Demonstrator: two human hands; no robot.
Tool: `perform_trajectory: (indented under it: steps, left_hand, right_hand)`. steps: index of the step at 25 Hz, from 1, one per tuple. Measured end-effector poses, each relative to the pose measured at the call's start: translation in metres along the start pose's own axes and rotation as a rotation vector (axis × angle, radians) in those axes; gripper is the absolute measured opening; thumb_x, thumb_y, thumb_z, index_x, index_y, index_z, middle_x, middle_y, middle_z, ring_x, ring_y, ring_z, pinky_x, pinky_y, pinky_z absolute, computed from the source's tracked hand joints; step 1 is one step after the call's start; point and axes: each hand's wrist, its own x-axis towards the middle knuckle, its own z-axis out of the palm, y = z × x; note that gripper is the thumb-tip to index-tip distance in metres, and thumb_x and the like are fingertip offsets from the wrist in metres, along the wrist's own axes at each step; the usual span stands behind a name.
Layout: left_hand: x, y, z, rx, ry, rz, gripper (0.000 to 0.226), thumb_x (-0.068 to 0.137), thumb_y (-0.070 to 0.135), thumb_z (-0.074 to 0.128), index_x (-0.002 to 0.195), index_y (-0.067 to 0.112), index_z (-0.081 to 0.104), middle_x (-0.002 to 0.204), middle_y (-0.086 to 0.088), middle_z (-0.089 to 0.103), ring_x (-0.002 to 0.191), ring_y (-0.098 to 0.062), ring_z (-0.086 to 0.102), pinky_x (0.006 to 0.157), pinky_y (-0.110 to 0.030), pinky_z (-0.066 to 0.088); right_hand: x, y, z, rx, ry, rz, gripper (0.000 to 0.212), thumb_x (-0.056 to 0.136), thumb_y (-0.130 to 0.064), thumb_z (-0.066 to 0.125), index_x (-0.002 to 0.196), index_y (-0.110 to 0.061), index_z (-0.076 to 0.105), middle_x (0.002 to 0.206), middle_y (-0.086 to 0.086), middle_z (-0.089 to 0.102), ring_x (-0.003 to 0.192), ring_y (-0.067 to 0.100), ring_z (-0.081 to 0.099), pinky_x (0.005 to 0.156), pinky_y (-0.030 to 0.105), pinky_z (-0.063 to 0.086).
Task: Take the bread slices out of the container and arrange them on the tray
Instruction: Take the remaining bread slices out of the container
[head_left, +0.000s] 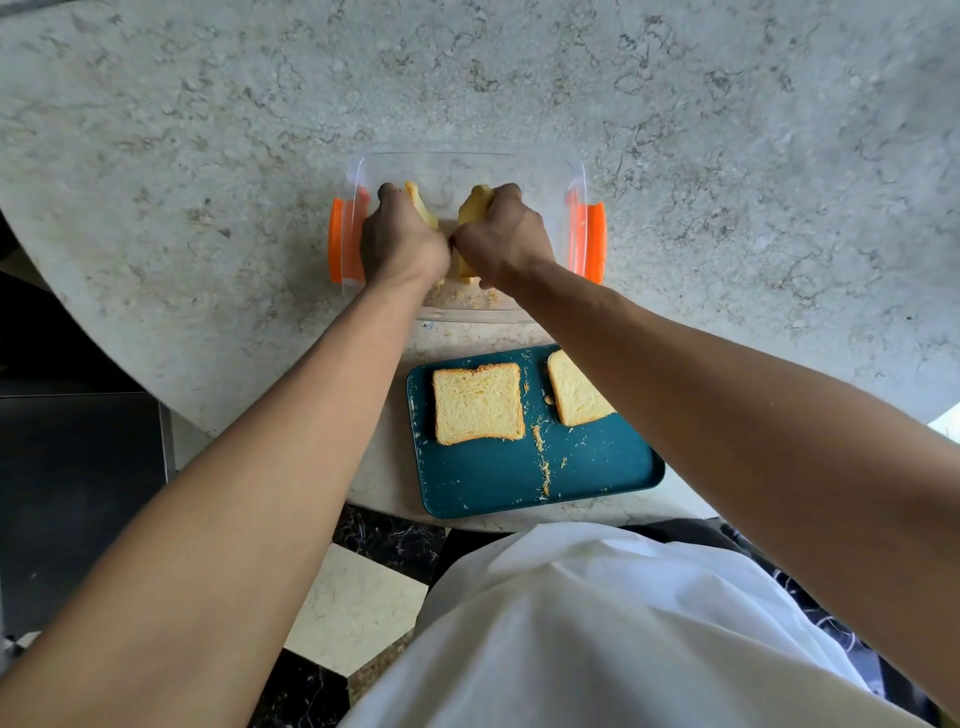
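A bread slice (421, 208) is gripped by the left hand (400, 239) and another slice (475, 205) by the right hand (501, 236), inside the container (467, 166) at 12 o'clock on the marble counter (208, 130); the tray (519, 478) lies at 6 o'clock above a checkered floor (353, 597).

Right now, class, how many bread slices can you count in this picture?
4 visible: two flat on the teal tray, one on the left and one on the right partly under an arm; one in each hand, left and right. More may be hidden in the container.

Your two bare forearms reach straight forward and converge, wrists nearly touching; your left hand (402, 236) and right hand (498, 234) sit knuckles-up side by side, fingers of each curled closed around a pale yellow bread slice (480, 202)
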Motion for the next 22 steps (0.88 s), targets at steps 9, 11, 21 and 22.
perform_trajectory:
  steps: [9,11,21,22]
  left_hand:
    - [-0.012,-0.006,-0.020,-0.169,0.063,0.064,0.019,0.071,0.007,0.052,0.086,0.012,0.063,0.080,-0.004,0.065,0.067,-0.025,0.061,0.044,-0.025,0.031]
    - [-0.019,-0.013,-0.031,-0.287,0.104,0.094,0.010,0.067,0.007,0.051,0.072,0.015,0.053,0.067,0.001,0.057,0.058,-0.020,0.052,0.048,-0.025,0.037]
    - [-0.123,-0.085,-0.063,-1.124,-0.219,0.035,0.027,0.085,-0.010,0.061,0.100,0.011,0.071,0.102,-0.007,0.079,0.100,-0.029,0.074,0.075,-0.042,0.063]
    - [-0.130,-0.092,-0.060,-1.155,-0.268,0.023,0.027,0.087,-0.012,0.058,0.102,0.007,0.070,0.103,-0.009,0.078,0.100,-0.030,0.074,0.076,-0.043,0.062]
  right_hand:
    - [-0.008,0.000,-0.013,-0.067,0.059,-0.036,0.022,0.081,-0.006,0.053,0.102,-0.009,0.060,0.098,0.012,0.067,0.082,0.034,0.072,0.066,0.044,0.062]
    - [-0.024,-0.006,-0.024,-0.034,0.118,-0.125,0.009,0.080,-0.010,0.053,0.089,-0.013,0.056,0.087,0.009,0.067,0.075,0.032,0.071,0.059,0.042,0.060]
    - [-0.145,0.058,-0.096,0.375,0.142,-0.163,0.016,0.084,0.000,0.061,0.099,0.004,0.067,0.095,0.029,0.070,0.079,0.033,0.076,0.064,0.043,0.064]
    - [-0.156,0.069,-0.100,0.402,0.134,-0.157,0.015,0.085,0.001,0.062,0.098,0.001,0.068,0.093,0.027,0.071,0.079,0.031,0.076,0.063,0.039,0.063]
